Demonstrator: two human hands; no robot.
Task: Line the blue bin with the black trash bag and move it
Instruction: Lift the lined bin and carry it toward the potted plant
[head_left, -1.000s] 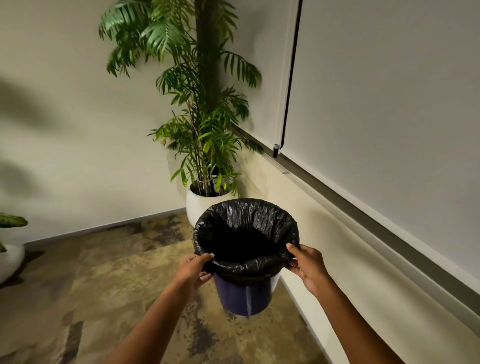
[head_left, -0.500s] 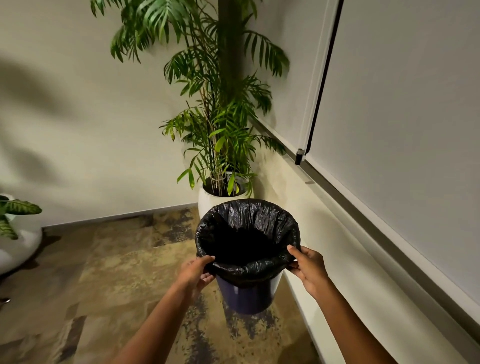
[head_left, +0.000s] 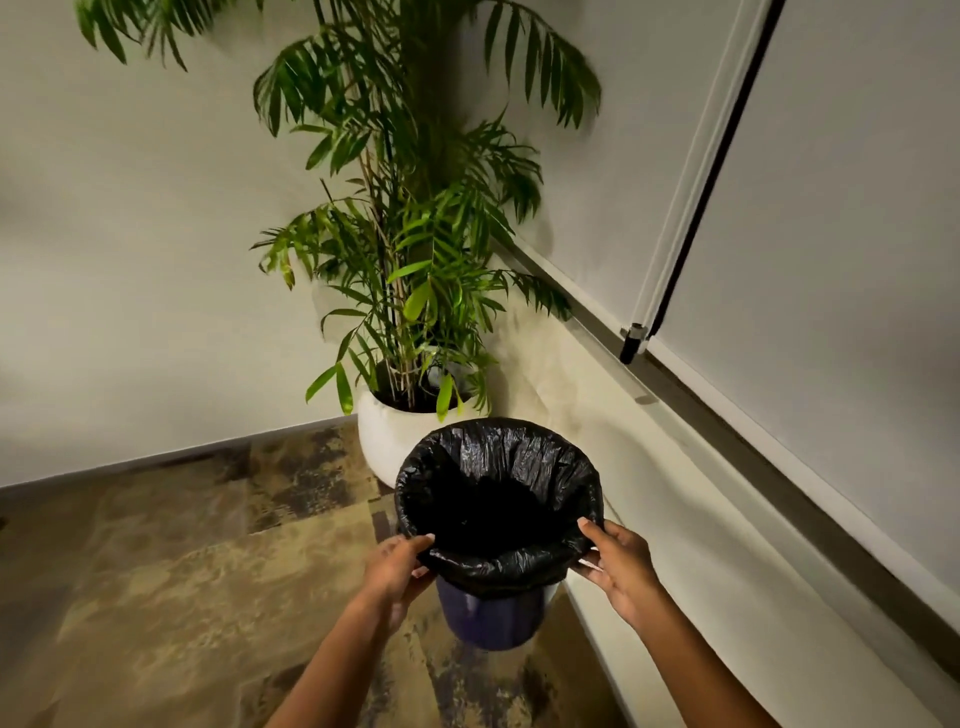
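The blue bin (head_left: 491, 618) is held upright in front of me, above the floor. A black trash bag (head_left: 524, 457) lines it, its top folded out over the rim and hanging a short way down the outside. My left hand (head_left: 397, 569) grips the rim on the left, thumb on top of the bag. My right hand (head_left: 618, 564) grips the rim on the right in the same way. Only the lower part of the blue wall shows below the bag.
A tall palm (head_left: 410, 218) in a white round pot (head_left: 387, 441) stands in the corner just behind the bin. A pale wall ledge (head_left: 691, 540) and a window blind (head_left: 831, 234) run along the right. Patterned brown carpet (head_left: 171, 587) stretches to the left.
The view has swung left and forward, so the plant and corner sit closer and more central. Both hands keep their hold on the lined bin's rim.
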